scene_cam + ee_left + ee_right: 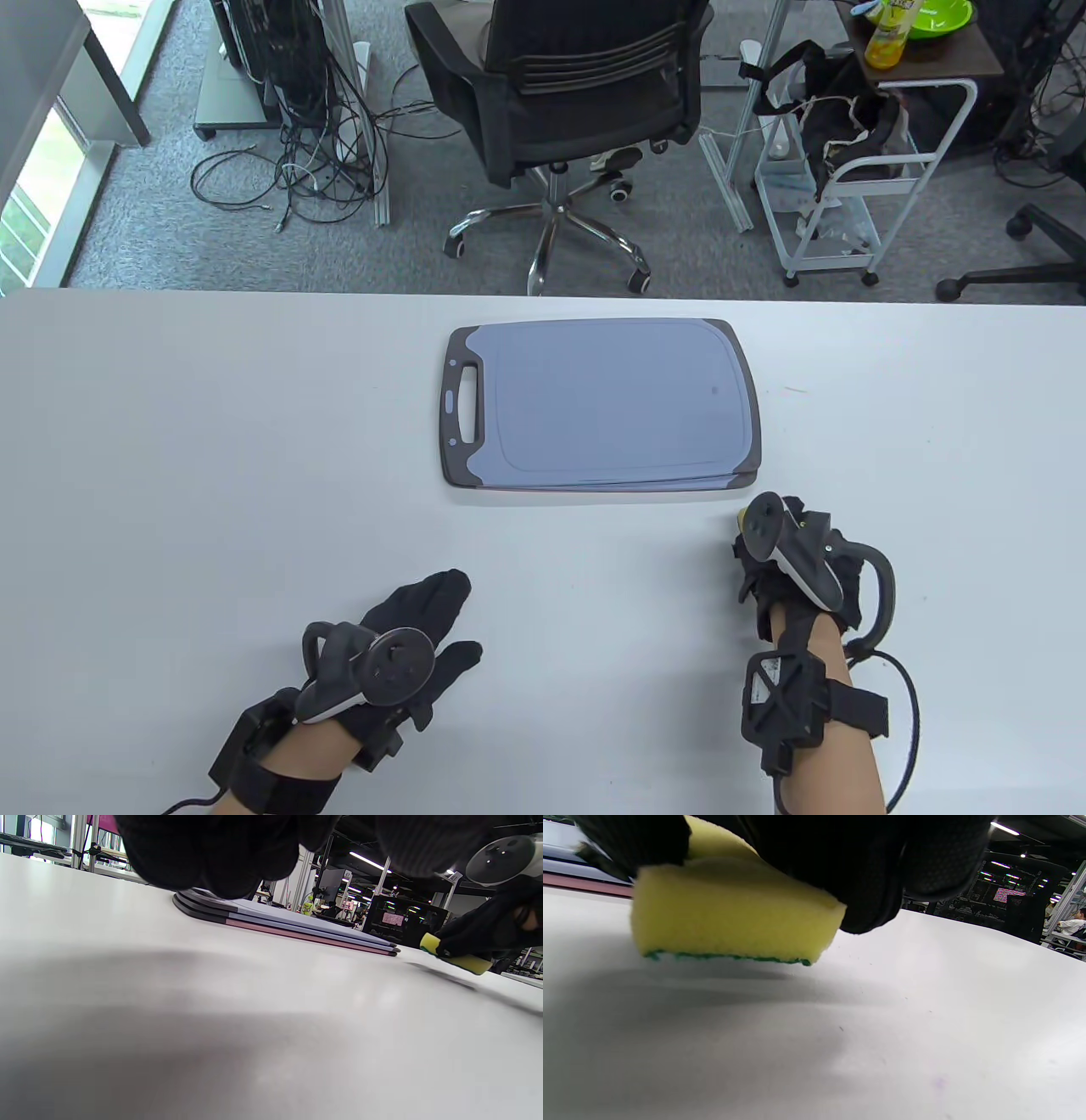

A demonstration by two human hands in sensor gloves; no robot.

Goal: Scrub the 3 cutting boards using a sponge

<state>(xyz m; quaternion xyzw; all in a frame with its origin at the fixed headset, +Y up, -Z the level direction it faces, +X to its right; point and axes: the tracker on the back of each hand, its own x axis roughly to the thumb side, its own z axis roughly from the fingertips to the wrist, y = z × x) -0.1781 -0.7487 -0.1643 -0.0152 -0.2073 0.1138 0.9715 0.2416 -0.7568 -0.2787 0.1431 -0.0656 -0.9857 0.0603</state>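
Note:
A stack of three cutting boards [602, 406] lies mid-table, the top one blue-grey with a dark rim and a handle slot on its left. In the left wrist view the stack [297, 927] shows two blue-grey edges over a pink one. My right hand [758, 543] grips a yellow sponge [729, 921] with a green scrub layer underneath, held just above the table near the stack's front right corner. The same sponge [458, 957] shows in the left wrist view. My left hand [424, 624] rests flat on the table, fingers straight, well short of the boards.
The white table [170, 475] stretches wide on both sides of the boards. Beyond its far edge stand a black office chair [568, 110], a white trolley [857, 187] and tangled cables on the floor.

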